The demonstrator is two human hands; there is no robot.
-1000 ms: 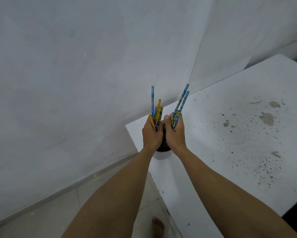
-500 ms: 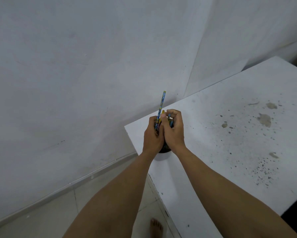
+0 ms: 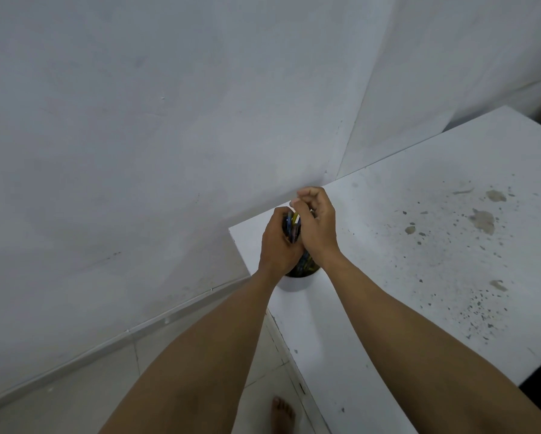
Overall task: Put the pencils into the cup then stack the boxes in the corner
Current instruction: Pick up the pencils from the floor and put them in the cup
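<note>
Plainly, the white table (image 3: 419, 277) carries the cup (image 3: 296, 282) near its left corner, beside the wall. The left hand (image 3: 278, 245) curls its fingers (image 3: 278, 216) round the pencils (image 3: 292, 226), bunching them so they stand in the cup. The right hand (image 3: 318, 228) curls over their tops; I cannot tell whether it pinches one.

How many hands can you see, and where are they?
2. The left hand grips the pencils over the cup; the right hand curls beside it, above the pencil tops.
</note>
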